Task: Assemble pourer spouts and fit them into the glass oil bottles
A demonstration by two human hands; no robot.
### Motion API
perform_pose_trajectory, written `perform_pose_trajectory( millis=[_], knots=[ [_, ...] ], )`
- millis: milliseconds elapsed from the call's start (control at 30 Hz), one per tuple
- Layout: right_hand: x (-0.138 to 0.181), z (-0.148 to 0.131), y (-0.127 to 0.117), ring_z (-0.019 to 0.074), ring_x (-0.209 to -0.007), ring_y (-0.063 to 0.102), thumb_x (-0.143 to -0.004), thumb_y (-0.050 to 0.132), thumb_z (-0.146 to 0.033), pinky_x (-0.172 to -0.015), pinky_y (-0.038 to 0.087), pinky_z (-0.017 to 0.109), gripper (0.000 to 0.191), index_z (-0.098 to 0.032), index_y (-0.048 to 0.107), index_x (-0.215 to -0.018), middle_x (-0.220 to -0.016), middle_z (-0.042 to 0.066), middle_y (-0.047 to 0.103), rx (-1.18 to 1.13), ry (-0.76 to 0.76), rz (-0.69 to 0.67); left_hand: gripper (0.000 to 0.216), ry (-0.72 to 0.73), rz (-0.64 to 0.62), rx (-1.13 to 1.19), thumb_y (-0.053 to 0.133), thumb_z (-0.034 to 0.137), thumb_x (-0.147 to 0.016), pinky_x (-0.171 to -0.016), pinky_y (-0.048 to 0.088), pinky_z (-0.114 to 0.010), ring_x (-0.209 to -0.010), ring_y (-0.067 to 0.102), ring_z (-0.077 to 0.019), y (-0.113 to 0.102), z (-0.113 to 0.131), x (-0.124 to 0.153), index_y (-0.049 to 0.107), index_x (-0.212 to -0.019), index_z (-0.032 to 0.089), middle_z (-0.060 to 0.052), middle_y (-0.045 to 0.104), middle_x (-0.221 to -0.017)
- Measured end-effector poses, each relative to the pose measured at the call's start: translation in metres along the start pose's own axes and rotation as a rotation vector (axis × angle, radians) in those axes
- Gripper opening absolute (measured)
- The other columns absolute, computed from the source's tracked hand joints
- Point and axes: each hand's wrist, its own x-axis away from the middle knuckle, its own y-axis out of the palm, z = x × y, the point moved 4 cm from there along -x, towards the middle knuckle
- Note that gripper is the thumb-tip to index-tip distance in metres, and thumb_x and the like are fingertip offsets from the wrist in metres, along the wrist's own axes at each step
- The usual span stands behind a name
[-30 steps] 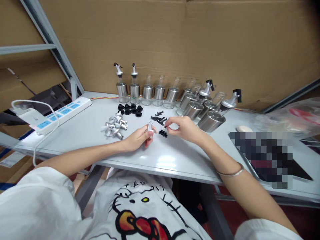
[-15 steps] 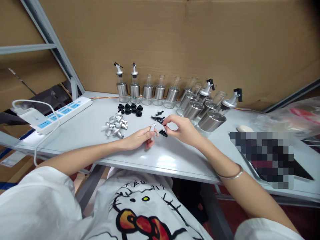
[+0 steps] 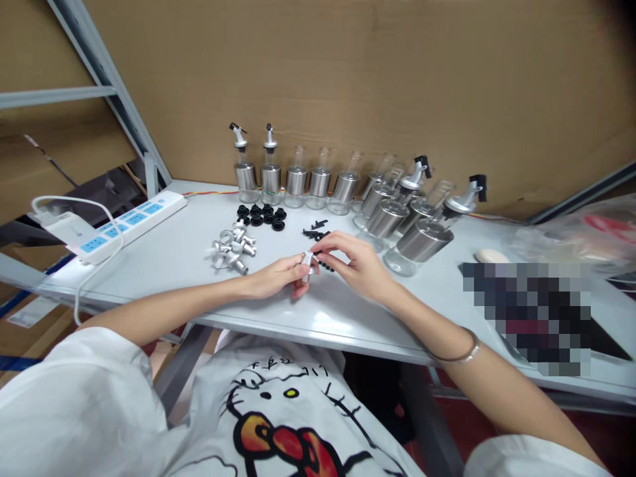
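My left hand is closed around a silver pourer spout, held upright just above the table near its front edge. The fingertips of my right hand are pinched at the spout's upper end; whatever small piece sits between them is too small to make out. Behind the fingers lie some thin black lever pieces. A cluster of tiny black parts is partly hidden under my right hand. Left of my hands is a pile of silver spouts, with a group of black stoppers behind it.
Several glass bottles with steel sleeves stand along the back, some topped with pourers. A power strip with a white cable lies at left. At right are a pale rounded object, a blurred-out dark item and a plastic bag.
My right hand has moved left from beside the black pieces to the spout, and its fingertips now meet the spout's top. My left hand keeps its hold on the spout.
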Motion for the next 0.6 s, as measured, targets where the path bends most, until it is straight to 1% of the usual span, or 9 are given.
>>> perform_pose_trajectory(
  millis=[167, 400, 600],
  knots=[
    [0.0001, 0.0038, -0.0043, 0.0153, -0.079, 0.06, -0.092, 0.054, -0.019, -0.072, 0.051, 0.03, 0.011, -0.021, 0.064, -0.097, -0.087, 0.005, 0.065, 0.038, -0.009, 0.084, 0.054, 0.012, -0.006, 0.02, 0.042, 0.067, -0.087, -0.067, 0.038, -0.029, -0.059, 0.048, -0.0127, -0.0004, 0.0001, 0.0015, 0.046, -0.101, 0.016, 0.003, 0.053, -0.06],
    [0.001, 0.0054, -0.0008, 0.0161, -0.08, 0.061, -0.091, 0.056, -0.022, -0.073, 0.052, 0.031, 0.014, -0.021, 0.068, -0.098, -0.088, 0.005, 0.065, -0.015, 0.063, 0.06, 0.053, 0.011, -0.026, 0.007, 0.043, 0.067, -0.087, -0.066, 0.037, -0.029, -0.059, 0.047, -0.0125, 0.0003, 0.0002, 0.0019, 0.047, -0.1, 0.016, 0.003, 0.053, -0.061],
    [0.002, 0.0053, -0.0001, 0.0162, -0.081, 0.061, -0.092, 0.054, -0.02, -0.072, 0.051, 0.031, 0.017, -0.022, 0.068, -0.102, -0.09, 0.006, 0.065, 0.006, 0.055, 0.04, 0.054, -0.003, -0.028, 0.005, 0.044, 0.068, -0.086, -0.065, 0.037, -0.029, -0.059, 0.047, -0.0128, 0.0018, 0.0028, 0.0023, 0.047, -0.099, 0.015, 0.003, 0.053, -0.06]
  ],
)
